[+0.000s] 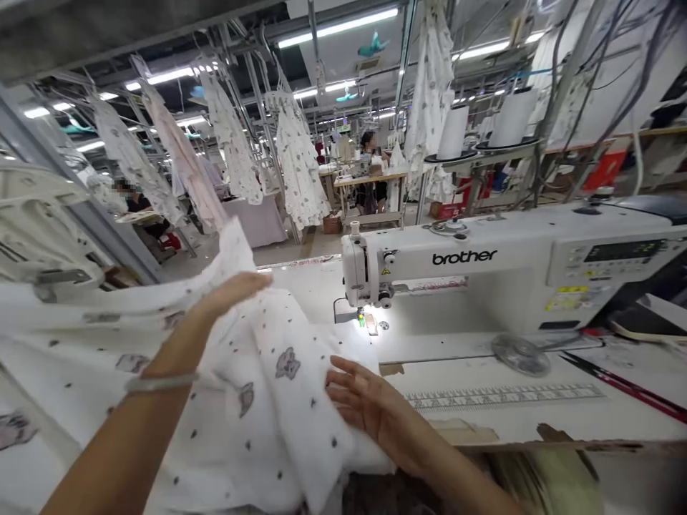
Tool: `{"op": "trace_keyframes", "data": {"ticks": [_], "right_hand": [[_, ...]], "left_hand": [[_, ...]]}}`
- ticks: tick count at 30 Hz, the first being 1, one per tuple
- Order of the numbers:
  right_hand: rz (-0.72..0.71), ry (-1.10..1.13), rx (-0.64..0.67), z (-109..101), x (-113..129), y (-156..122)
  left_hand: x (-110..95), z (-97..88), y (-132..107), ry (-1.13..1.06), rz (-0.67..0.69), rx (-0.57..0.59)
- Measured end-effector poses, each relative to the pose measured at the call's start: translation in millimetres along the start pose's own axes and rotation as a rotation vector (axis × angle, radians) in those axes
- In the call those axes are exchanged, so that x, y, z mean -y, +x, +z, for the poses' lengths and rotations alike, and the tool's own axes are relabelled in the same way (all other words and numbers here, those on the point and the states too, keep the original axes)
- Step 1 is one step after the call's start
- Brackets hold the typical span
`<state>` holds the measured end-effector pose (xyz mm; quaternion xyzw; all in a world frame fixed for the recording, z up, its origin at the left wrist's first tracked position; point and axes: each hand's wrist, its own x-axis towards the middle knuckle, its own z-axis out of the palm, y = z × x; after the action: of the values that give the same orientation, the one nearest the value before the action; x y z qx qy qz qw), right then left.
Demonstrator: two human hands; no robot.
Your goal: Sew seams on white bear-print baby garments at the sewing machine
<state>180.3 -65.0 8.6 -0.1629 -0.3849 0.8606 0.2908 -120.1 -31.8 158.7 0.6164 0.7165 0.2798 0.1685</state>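
A white printed fabric [268,415] with small grey animal motifs lies bunched over the table's left side and my lap. My left hand [230,293] is raised over it, fingers stretched flat, lifting a fold of the cloth on its far side. My right hand [370,404] rests with fingers spread against the fabric's right edge, palm facing left. A white Brother sewing machine [483,268] stands behind, its lit needle area [368,318] just beyond my right hand.
A ruler strip [504,395] is fixed to the table front. Two white thread cones [483,125] stand behind the machine. Printed garments [295,164] hang from overhead rails. Other people sit at distant tables [370,168]. A red-black tool [622,383] lies at right.
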Motion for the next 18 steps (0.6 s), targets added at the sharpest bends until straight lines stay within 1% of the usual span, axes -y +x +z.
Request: {"op": "trace_keyframes", "data": {"ticks": [2, 4, 5, 6, 8, 10, 13, 16, 18], "right_hand": [[0.005, -0.024, -0.015, -0.9, 0.4, -4.3], [-0.008, -0.068, -0.007, -0.2, -0.7, -6.3], [-0.02, -0.093, 0.0, 0.0, -1.8, -6.3], [-0.034, -0.12, 0.004, 0.1, -3.0, -5.8], [-0.058, -0.192, 0.004, 0.0, -5.2, -4.3], [-0.081, -0.292, -0.013, 0.2, -6.2, -3.8], [-0.121, -0.426, -0.073, 3.6, -5.3, -5.8], [-0.108, -0.457, -0.079, 12.8, -4.2, -7.0], [-0.072, -0.442, -0.066, 21.9, -5.8, -4.3]], "left_hand": [[5.3, 37.4, -14.3, -0.049, 0.08, 0.246], [3.5, 67.5, -32.8, -0.083, 0.161, 0.416], [1.8, 79.0, -41.7, -0.085, 0.202, 0.481], [0.4, 88.0, -49.3, -0.071, 0.238, 0.521], [-0.3, 98.7, -59.3, -0.017, 0.287, 0.546], [1.9, 99.9, -62.0, 0.023, 0.296, 0.516], [7.1, 86.7, -56.9, -0.007, 0.276, 0.464], [10.7, 66.9, -49.6, -0.177, 0.25, 0.389], [10.8, 56.3, -46.2, -0.33, 0.22, 0.305]]}}
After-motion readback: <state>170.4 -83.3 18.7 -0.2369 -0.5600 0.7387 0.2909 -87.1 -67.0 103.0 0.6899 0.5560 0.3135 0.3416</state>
